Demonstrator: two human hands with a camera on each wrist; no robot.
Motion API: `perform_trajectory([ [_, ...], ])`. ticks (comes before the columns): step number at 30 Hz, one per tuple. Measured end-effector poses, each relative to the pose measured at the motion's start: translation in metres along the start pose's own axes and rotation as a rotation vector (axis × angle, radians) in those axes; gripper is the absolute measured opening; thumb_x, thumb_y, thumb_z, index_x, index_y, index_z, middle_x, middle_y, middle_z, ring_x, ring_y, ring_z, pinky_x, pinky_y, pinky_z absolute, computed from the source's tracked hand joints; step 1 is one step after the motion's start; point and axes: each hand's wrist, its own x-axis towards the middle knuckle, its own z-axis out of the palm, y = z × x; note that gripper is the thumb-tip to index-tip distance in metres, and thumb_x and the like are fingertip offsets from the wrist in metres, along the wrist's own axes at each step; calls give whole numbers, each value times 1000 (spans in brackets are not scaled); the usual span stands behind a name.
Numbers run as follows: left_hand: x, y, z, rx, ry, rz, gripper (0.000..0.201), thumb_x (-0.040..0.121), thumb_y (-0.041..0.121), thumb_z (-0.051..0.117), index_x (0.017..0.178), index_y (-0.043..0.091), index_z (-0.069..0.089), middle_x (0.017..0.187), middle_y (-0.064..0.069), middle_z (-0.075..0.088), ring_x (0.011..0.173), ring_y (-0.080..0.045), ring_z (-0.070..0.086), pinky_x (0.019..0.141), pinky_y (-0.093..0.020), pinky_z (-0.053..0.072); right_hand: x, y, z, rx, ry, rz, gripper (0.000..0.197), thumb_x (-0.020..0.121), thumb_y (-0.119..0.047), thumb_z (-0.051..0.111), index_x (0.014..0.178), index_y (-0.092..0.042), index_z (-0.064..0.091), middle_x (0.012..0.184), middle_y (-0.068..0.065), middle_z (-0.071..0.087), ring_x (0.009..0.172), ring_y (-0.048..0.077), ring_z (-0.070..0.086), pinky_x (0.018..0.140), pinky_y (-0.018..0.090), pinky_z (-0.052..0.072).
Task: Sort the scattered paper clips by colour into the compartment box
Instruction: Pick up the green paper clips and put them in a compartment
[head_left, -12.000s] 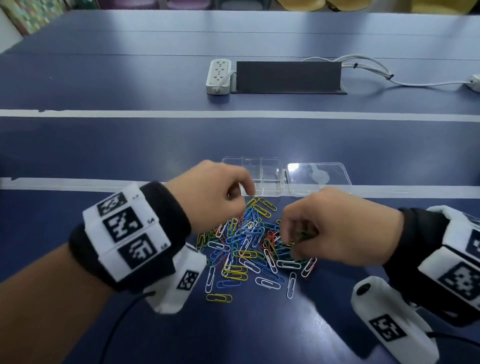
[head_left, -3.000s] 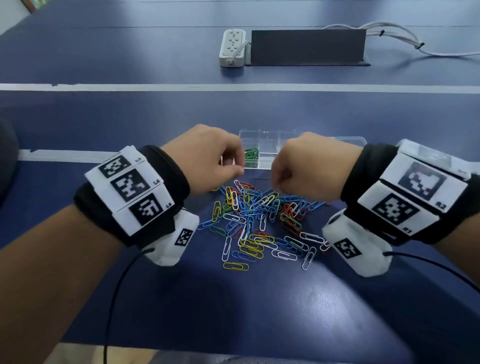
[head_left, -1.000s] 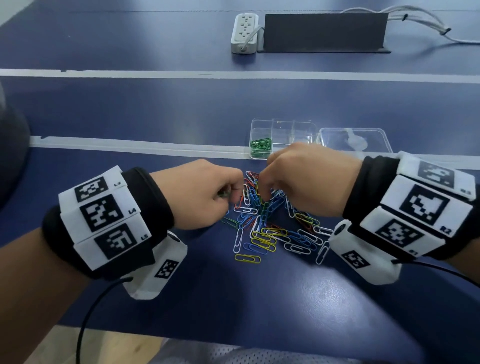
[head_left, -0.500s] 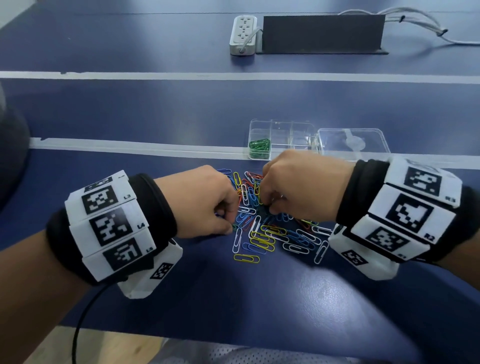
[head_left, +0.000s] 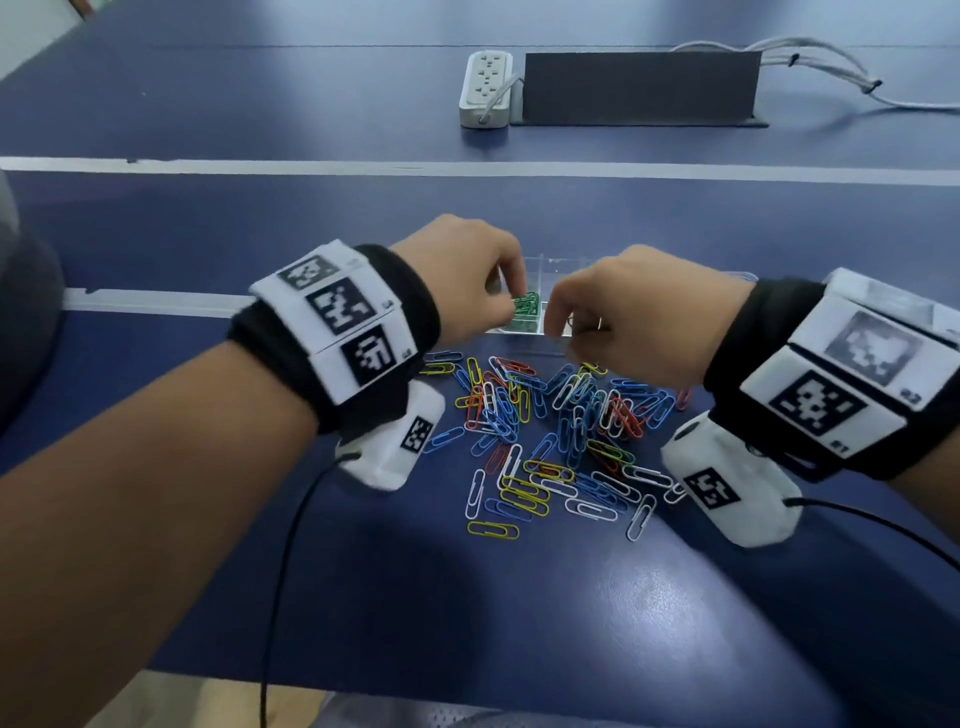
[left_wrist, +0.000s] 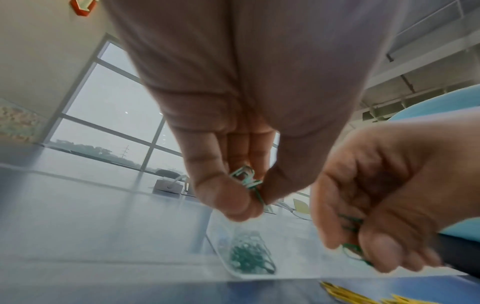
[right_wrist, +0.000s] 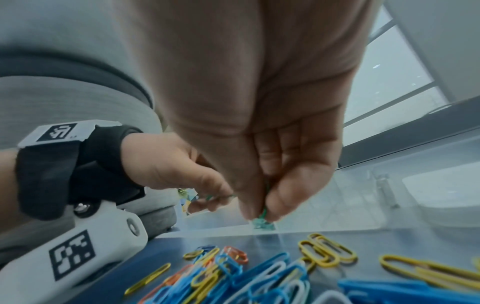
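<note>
A heap of paper clips (head_left: 545, 431) in blue, yellow, white, red and green lies on the blue table. Beyond it stands the clear compartment box (head_left: 541, 260), mostly hidden by my hands. Its left compartment holds green clips (head_left: 525, 314). My left hand (head_left: 506, 306) is over that compartment and pinches green clips (left_wrist: 246, 179) between thumb and fingers. Just to its right, my right hand (head_left: 563, 332) hovers at the box's near edge and pinches more green clips (right_wrist: 262, 219).
A white power strip (head_left: 485, 88), a black panel (head_left: 639, 88) and grey cables (head_left: 831, 67) sit at the far side. White stripes (head_left: 156, 301) cross the table. The table's front edge (head_left: 467, 691) is close below my forearms.
Both hands have risen from the heap and moved forward to the box, each carrying green clips. Half a second ago they were down among the clips.
</note>
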Motion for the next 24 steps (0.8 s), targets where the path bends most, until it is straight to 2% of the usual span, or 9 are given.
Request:
perform_trajectory([
  [2,12,2,1,27,19,-10,24,82,14,51,98,15,69,75,5,56,74,-13,46,70,-16,31,3,4,-1,48,50,51,26,85,-15,57,109,-22,67,95,2,72,92,24,61,79,25,43],
  [5,21,5,7,52,-6,-15,27,82,9,49,98,15,70,93,-3,68,78,-13,47,77,-21,38,6,7,-2,118,116,101,23,84,-12,56,99,-20,72,87,2,71,93,24,65,81,25,46],
  [9,20,5,7,39,31,-26,33,80,8,55,110,20,63,95,-1,70,80,-12,50,89,-29,48,14,9,-5,169,167,160,25,82,-13,55,96,-20,74,75,2,63,91,23,63,81,23,44],
  [11,18,5,5,-1,33,-49,40,78,8,59,115,24,59,92,1,70,78,-13,54,87,-31,50,22,10,-6,195,182,191,25,81,-15,57,99,-23,72,75,3,58,92,25,63,86,26,48],
  [13,17,5,4,-47,30,-68,46,76,7,62,118,27,57,91,2,70,77,-14,57,83,-29,51,31,8,-7,227,175,219,25,78,-17,62,100,-25,71,83,5,64,92,25,64,87,29,51],
  [15,16,4,3,-87,33,-77,49,75,7,63,119,27,56,92,1,70,77,-14,59,79,-26,50,38,4,-8,273,173,241,23,77,-17,65,97,-26,71,83,5,65,90,25,66,85,29,52],
  [18,13,1,3,-151,40,-100,51,74,2,63,119,24,55,93,-1,71,80,-15,63,73,-23,47,46,-2,-8,317,161,260,20,78,-15,64,95,-24,70,78,4,61,90,23,67,78,25,50],
  [24,13,-3,5,-213,110,-130,49,72,-2,64,112,24,56,84,-1,72,65,-9,59,71,-20,44,48,-6,-10,362,137,271,33,82,-13,53,111,-22,66,91,4,60,94,22,61,77,22,41],
])
